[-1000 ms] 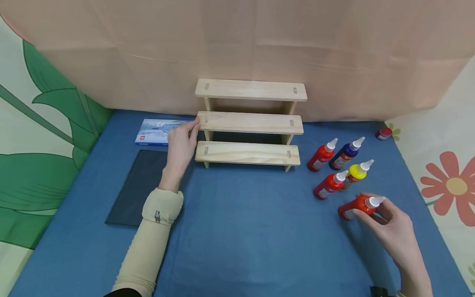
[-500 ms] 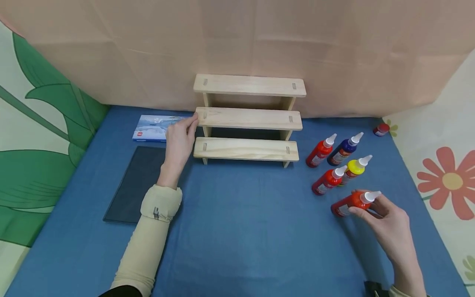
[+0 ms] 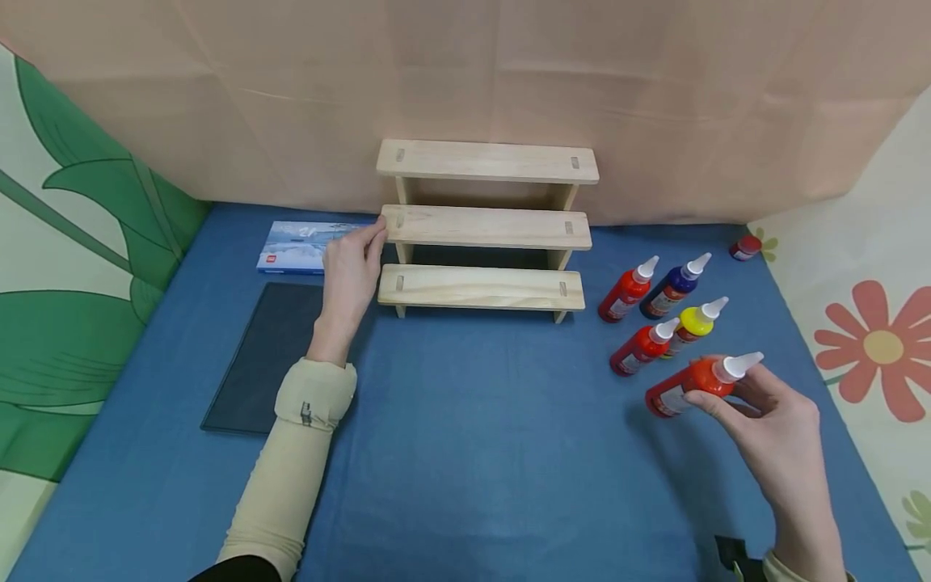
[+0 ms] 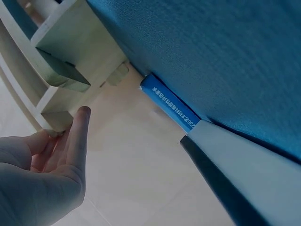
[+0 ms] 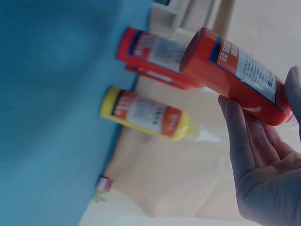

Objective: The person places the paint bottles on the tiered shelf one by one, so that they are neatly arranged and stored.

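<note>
My left hand (image 3: 351, 271) grips the left end of the middle board of a three-tier wooden step rack (image 3: 483, 226). In the left wrist view, the thumb and fingers meet at that board's end, the index finger lying along it. My right hand (image 3: 778, 428) holds an orange-red squeeze bottle (image 3: 676, 394) with a white nozzle cap, raised above the cloth and tilted with the nozzle toward the right. Its printed label shows in the right wrist view. Behind it stand two red bottles (image 3: 625, 297) (image 3: 643, 350), a dark blue bottle (image 3: 667, 293) and a yellow-topped bottle (image 3: 694, 325).
A flat blue-and-white box (image 3: 298, 246) lies left of the rack, partly behind my left hand. Nearer is a dark flat board (image 3: 254, 380), partly under my left arm. A small red-lidded jar (image 3: 746, 246) stands by the right edge of the blue cloth (image 3: 465, 453).
The right hand has raised the orange-red bottle higher, its shadow now further from it. The left hand stays at the rack's middle board. The view has tilted slightly down.
</note>
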Demonstrator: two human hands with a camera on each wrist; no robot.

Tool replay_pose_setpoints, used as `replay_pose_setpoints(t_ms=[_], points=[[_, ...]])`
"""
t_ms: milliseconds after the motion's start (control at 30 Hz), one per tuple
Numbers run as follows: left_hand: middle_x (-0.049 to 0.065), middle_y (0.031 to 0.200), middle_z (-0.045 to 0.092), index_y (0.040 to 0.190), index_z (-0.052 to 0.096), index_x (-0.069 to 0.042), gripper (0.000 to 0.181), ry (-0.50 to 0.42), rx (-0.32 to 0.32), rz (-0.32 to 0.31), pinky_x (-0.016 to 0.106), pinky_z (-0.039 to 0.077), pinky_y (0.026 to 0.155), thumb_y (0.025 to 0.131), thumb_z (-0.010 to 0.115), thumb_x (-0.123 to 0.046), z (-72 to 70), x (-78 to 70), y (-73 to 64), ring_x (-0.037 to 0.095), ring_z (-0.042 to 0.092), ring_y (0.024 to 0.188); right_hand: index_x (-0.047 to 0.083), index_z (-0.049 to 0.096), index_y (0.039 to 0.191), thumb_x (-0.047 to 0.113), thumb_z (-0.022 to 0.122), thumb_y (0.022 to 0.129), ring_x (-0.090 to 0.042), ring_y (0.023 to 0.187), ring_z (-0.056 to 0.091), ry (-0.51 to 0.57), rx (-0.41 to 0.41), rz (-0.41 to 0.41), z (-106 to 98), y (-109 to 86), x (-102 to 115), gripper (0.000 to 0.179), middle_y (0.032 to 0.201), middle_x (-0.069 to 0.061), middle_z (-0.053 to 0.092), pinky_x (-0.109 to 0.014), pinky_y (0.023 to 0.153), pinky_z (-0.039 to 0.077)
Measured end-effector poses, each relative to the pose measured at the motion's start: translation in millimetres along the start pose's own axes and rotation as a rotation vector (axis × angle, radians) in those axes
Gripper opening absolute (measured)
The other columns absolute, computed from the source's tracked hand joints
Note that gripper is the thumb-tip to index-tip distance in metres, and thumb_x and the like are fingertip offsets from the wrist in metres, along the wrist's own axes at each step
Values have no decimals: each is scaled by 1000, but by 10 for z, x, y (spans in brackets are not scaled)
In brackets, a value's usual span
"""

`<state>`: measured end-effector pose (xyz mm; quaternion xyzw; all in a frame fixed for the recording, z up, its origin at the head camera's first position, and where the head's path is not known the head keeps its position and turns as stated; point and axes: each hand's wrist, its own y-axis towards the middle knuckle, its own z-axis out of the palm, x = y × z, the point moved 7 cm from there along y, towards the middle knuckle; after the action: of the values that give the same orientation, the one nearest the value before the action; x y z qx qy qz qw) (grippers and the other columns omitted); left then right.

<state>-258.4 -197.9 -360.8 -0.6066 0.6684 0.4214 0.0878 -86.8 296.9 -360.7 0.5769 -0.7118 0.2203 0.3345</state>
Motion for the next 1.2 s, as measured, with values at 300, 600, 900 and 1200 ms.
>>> replay_pose_setpoints(t_ms=[300, 600, 900, 1200], points=[[24, 122, 75, 135, 72, 3, 29, -5, -1, -13, 43, 44, 62, 110, 63, -9, 4, -4, 0, 37, 70, 76, 4, 65, 146, 16, 88, 92, 13, 101, 60, 41, -22, -103, -54, 28, 376, 59, 126, -9, 73, -6, 77, 48], [25, 123, 74, 135, 71, 4, 29, -13, 0, -3, 44, 46, 63, 110, 62, -9, -6, -19, -3, 38, 69, 76, 6, 68, 143, 19, 90, 91, 9, 99, 62, 58, -11, -182, 55, 240, 730, 58, 125, -19, 72, -6, 78, 49], [25, 122, 74, 135, 71, 3, 30, -21, -9, 5, 37, 36, 58, 110, 62, -10, -23, -20, 6, 35, 62, 66, 7, 69, 141, 25, 88, 93, 4, 100, 62, 73, -3, -211, 216, 509, 1000, 55, 127, -15, 74, -6, 80, 48], [24, 124, 74, 136, 71, 3, 30, -21, 1, -16, 40, 46, 64, 110, 62, -9, 9, 15, 4, 36, 69, 76, 7, 71, 139, 31, 87, 94, -21, 105, 70, 61, -30, -273, 349, 726, 1268, 54, 125, -14, 76, -13, 82, 47]])
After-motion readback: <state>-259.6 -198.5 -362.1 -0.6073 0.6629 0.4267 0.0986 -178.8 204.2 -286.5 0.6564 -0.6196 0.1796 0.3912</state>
